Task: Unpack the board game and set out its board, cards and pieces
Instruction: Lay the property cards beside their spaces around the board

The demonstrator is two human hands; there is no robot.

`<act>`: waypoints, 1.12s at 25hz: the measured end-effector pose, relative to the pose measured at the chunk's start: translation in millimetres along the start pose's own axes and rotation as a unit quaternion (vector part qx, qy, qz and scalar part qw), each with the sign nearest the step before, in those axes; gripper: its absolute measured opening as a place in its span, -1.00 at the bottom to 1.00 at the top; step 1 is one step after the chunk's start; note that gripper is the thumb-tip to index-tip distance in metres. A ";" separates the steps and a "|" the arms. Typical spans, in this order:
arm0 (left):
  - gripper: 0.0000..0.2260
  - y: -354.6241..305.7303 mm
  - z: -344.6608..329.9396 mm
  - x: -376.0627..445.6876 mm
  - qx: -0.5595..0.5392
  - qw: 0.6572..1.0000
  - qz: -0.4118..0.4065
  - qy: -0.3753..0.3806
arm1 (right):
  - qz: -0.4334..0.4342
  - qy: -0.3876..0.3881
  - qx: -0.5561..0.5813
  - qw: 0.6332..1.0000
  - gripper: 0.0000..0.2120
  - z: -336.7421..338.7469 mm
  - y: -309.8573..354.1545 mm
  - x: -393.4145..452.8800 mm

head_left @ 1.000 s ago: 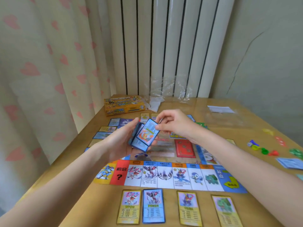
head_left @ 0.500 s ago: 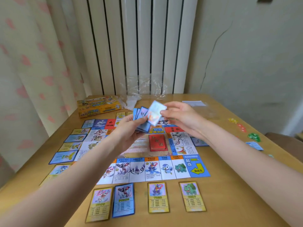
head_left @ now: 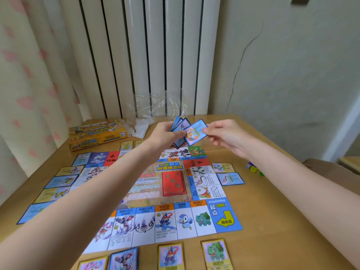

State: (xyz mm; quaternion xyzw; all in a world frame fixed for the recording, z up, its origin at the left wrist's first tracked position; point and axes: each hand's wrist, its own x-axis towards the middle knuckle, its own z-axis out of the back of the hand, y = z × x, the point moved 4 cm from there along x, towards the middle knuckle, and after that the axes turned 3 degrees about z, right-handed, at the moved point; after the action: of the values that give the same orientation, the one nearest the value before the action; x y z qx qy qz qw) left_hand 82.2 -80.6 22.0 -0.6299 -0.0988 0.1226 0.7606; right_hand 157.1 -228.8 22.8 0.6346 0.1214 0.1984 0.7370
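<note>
A small fan of blue-bordered cards (head_left: 178,131) is gripped in the left hand (head_left: 165,133), raised above the far edge of the square, colourful paper game board (head_left: 171,193). One blue-bordered card with an orange creature (head_left: 194,132) is pinched at its right end by the right hand (head_left: 224,136); its left end overlaps the fan.

Compared with half a second ago, the card is turned face-up and legible where it was then a pale blur, and the view is swung further right. The two cards beside the board's right edge, a yellow-bordered one (head_left: 222,167) and a blue-bordered one (head_left: 230,178), are now seen plainly.

Board is laid flat on the light wooden desk (head_left: 272,221), with a red card deck (head_left: 173,184) at its centre. Bordered cards are set in rows along the left, near and right edges.

Judgement: the drawn card is being read for matching; the third square down the right column has no card beside it and is a likely spot. Several cards remain in hand, so dealing is partway.

The yellow game box (head_left: 97,136), crumpled clear wrapping (head_left: 159,106) and small coloured plastic pieces (head_left: 253,169) are noted off the board.
</note>
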 end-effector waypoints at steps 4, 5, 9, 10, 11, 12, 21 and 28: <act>-0.87 17.6 -1.6 21.4 -0.022 0.999 0.036 0.004 | -0.042 -0.038 -0.007 0.998 -0.91 17.8 -30.6 25.3; -0.88 23.8 0.8 26.3 -0.026 0.999 0.047 0.002 | -0.060 -0.048 -0.020 0.997 -0.90 25.6 -40.1 32.1; -0.90 44.9 16.5 46.4 -0.032 0.996 0.079 -0.020 | -0.175 0.012 -0.090 0.980 -0.91 35.5 -68.7 56.5; -0.90 49.2 19.9 51.0 -0.033 0.996 0.085 -0.025 | -0.188 0.040 -0.098 0.976 -0.94 29.3 -71.4 62.5; -0.90 53.0 23.2 55.7 -0.030 0.995 0.090 -0.031 | -0.191 0.052 -0.105 0.975 -0.94 22.9 -73.3 69.9; -0.90 56.0 26.5 59.7 -0.024 0.995 0.094 -0.039 | -0.188 0.045 -0.112 0.975 -0.94 18.5 -75.3 78.6; -0.94 62.6 52.6 72.7 -0.019 0.992 0.100 -0.069 | -0.142 -0.067 -0.215 0.964 -0.72 36.8 -86.0 160.4; -0.94 72.2 58.8 77.4 0.004 0.991 0.115 -0.074 | -0.099 0.025 -0.281 0.954 -0.76 -6.0 -87.7 178.6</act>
State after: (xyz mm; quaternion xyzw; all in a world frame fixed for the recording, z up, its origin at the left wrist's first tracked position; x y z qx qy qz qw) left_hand 133.4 11.1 -38.2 -0.6234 -0.0811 0.2558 0.7344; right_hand 325.9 -153.9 -51.5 0.3818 0.1417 0.1663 0.8981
